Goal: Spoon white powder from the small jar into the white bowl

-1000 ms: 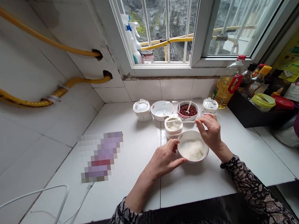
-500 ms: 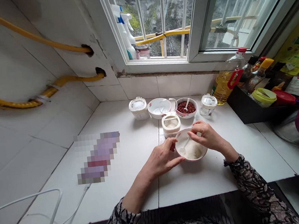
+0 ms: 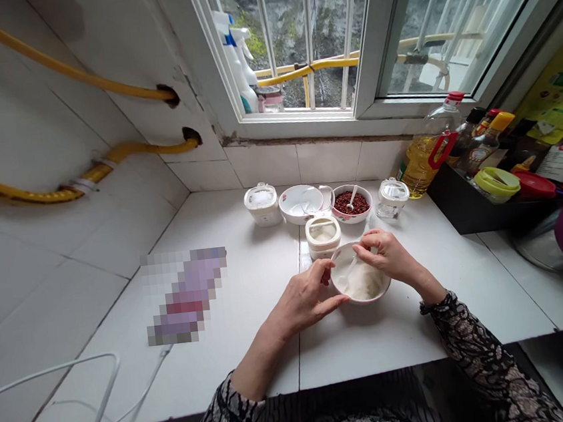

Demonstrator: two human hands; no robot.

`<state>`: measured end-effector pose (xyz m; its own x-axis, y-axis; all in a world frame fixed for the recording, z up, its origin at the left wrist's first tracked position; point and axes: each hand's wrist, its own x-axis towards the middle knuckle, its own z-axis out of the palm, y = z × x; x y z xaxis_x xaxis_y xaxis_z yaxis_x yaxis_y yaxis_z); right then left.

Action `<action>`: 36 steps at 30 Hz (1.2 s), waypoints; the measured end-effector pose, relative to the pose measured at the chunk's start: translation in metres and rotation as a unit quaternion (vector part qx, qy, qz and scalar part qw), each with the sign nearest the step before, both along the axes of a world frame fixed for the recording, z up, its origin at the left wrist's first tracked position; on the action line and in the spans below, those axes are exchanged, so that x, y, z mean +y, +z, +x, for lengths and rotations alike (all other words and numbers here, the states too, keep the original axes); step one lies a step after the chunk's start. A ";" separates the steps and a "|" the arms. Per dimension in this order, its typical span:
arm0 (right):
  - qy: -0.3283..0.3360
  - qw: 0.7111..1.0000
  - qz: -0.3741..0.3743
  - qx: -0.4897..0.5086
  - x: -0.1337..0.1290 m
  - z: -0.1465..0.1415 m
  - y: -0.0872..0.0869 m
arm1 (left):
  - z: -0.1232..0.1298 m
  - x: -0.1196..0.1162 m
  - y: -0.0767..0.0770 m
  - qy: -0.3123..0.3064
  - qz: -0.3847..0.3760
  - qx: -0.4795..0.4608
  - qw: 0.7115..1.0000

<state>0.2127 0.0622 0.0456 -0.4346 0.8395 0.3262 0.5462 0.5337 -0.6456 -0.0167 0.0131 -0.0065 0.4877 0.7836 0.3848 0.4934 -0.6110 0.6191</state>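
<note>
A white bowl (image 3: 387, 288) holding white powder (image 3: 367, 281) stands on the counter in front of me. My left hand (image 3: 312, 295) grips the bowl's left rim between thumb and fingers. Pinched in my right hand (image 3: 384, 254) is a white spoon (image 3: 352, 267), its tip down in the powder. Just behind the bowl is a square container (image 3: 323, 239) with pale contents and its lid off or see-through; I cannot tell which. Farther back sit a bowl of red beans (image 3: 352, 202) with a spoon in it and a white bowl with a flowered rim (image 3: 301, 203).
A lidded white container (image 3: 261, 205) and a clear jar (image 3: 393, 198) flank the back bowls. At right are an oil bottle (image 3: 428, 148), a dark condiment box (image 3: 454, 203) and a metal pot (image 3: 541, 244). A blurred-out object (image 3: 187, 298) with a white cable lies left.
The spoon has shifted slightly within the bowl, and the powder's surface looks different. Both hands keep nearly the same places.
</note>
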 end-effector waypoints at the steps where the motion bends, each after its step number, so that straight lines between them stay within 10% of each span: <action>1: 0.000 1.000 -0.009 0.005 0.000 0.000 0.000 | 0.000 0.000 0.000 -0.001 -0.001 0.000 1.000; 17: -0.093 0.948 -0.199 0.232 0.021 0.011 0.002 | 0.001 0.000 0.001 0.000 -0.003 0.002 1.000; 24: -0.140 0.958 -0.062 0.244 0.026 -0.002 0.002 | 0.002 0.000 0.001 0.002 0.007 0.000 1.000; 30: -0.084 0.974 0.209 -0.032 0.014 -0.004 -0.004 | 0.002 0.000 0.002 0.001 0.006 -0.001 1.000; 36: -0.021 0.968 0.222 -0.111 0.012 -0.001 -0.002 | 0.002 0.000 0.002 0.000 0.002 -0.005 1.000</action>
<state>0.2121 0.0744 0.0440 -0.5043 0.6555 0.5621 0.6715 0.7069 -0.2219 -0.0151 0.0129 -0.0048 0.4828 0.7826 0.3930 0.4874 -0.6130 0.6219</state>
